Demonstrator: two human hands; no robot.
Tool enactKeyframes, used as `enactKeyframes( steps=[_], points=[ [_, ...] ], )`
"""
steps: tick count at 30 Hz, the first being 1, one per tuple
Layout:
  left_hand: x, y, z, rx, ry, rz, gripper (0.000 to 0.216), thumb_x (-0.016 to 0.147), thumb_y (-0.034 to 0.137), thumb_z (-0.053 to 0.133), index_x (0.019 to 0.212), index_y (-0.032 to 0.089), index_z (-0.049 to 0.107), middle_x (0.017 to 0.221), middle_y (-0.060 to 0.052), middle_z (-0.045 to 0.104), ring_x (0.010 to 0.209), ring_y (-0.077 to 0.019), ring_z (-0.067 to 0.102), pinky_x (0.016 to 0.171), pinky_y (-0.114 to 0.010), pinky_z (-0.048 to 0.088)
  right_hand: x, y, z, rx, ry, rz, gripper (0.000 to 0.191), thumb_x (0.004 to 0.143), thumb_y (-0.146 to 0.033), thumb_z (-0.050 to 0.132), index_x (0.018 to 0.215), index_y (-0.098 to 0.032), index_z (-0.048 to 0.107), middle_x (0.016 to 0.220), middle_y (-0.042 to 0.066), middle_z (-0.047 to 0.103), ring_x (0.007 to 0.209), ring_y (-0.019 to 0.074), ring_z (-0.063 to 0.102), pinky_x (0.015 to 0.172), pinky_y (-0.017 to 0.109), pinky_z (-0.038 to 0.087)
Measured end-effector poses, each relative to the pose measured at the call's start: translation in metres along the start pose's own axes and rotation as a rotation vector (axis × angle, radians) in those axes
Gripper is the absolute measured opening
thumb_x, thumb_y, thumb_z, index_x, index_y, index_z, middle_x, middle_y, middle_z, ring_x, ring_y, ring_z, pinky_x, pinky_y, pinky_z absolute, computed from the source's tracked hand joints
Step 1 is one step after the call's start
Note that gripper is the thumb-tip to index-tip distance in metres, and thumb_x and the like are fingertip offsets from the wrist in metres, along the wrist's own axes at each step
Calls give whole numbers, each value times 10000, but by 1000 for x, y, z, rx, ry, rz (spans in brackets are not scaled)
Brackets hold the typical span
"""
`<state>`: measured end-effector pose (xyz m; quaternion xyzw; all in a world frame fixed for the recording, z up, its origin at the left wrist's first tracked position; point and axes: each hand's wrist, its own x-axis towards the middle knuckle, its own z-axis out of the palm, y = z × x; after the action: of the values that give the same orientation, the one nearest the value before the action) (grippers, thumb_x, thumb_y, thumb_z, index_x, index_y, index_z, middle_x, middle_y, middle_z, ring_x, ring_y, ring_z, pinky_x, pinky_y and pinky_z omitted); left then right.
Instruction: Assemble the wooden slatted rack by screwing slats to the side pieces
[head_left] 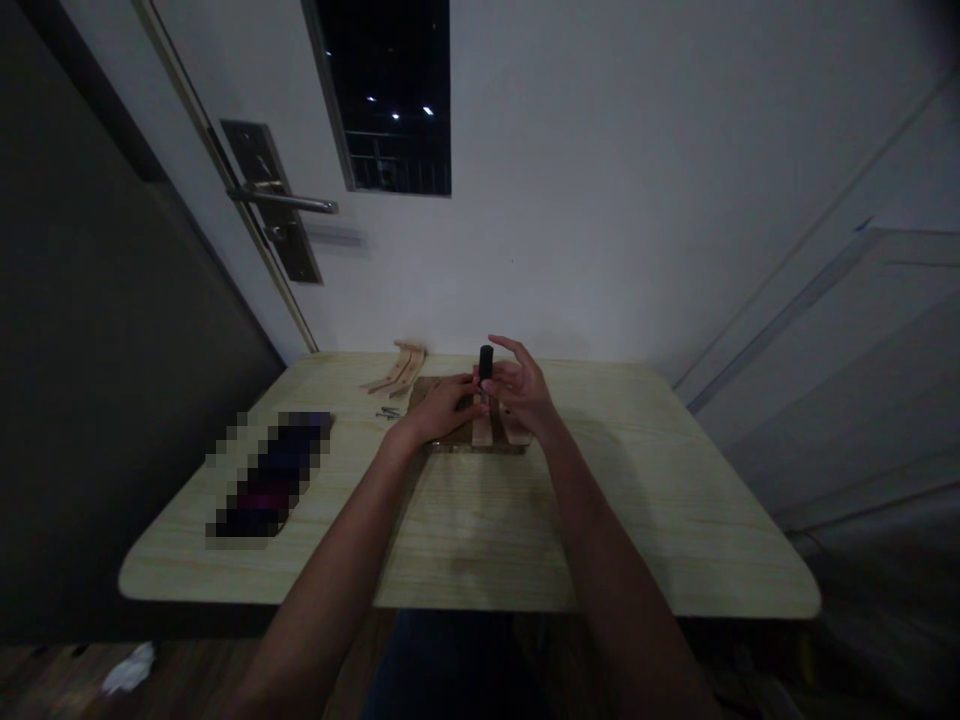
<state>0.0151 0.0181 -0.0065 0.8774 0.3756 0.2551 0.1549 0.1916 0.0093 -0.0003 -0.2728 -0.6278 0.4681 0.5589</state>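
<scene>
A screwdriver with a black handle (486,362) stands upright over a pale wooden strip (482,432). My right hand (525,392) is closed around it with thumb and fingers, one finger lifted free above. My left hand (444,408) rests over a brown board (426,388), its fingertips closed in beside the strip and the screwdriver's lower end. What those fingertips pinch is too small to make out. A second pale strip (514,430) lies on the board, partly under my right hand. The screwdriver's tip is hidden by my fingers.
Several loose screws (388,412) lie left of the board. Behind them are thin curved wooden pieces (405,368). A blurred-out dark object (277,475) sits on the left of the light wooden table (645,540). A white door with a metal handle (292,203) stands behind.
</scene>
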Motion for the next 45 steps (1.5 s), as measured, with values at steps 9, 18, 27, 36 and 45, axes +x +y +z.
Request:
enactKeyframes(
  steps=[9, 18, 27, 36, 45],
  points=[
    [1, -4, 0, -21, -24, 28, 258, 912, 324, 592, 1112, 197, 695, 1291, -102, 650, 1212, -255, 604, 1057, -431, 460, 3, 5, -3, -57, 6, 29, 548, 662, -376, 839, 1147, -242, 623, 962, 43, 712, 901, 190, 679, 881, 392, 557],
    [0, -6, 2, -84, 10, 30, 271, 885, 328, 596, 1112, 196, 661, 1203, -92, 681, 1102, -240, 642, 968, -388, 511, 4, 10, -7, 14, -211, 159, 368, 765, -502, 733, 973, -200, 696, 904, 47, 715, 830, 162, 666, 766, 312, 573],
    [1, -8, 3, -36, -4, 38, 201, 900, 338, 591, 957, 168, 681, 1098, -94, 712, 1000, -228, 663, 915, -371, 520, 1, 10, -17, 60, -268, 191, 338, 791, -461, 730, 991, -189, 715, 906, 48, 708, 807, 136, 656, 754, 273, 568],
    [1, -2, -2, -36, -20, 49, 219, 914, 334, 565, 986, 181, 705, 1134, -90, 702, 1037, -230, 654, 957, -392, 512, 1, 13, -18, 63, -160, 198, 368, 701, -436, 811, 940, -185, 688, 842, 29, 721, 746, 131, 683, 704, 277, 582],
    [1, 0, -3, -28, -20, 15, 248, 904, 336, 590, 1064, 187, 706, 1262, -108, 669, 1151, -255, 631, 1027, -431, 481, 1, 8, -12, 85, -69, 243, 386, 617, -401, 865, 879, -190, 674, 812, 16, 712, 697, 123, 655, 660, 271, 565]
  ],
)
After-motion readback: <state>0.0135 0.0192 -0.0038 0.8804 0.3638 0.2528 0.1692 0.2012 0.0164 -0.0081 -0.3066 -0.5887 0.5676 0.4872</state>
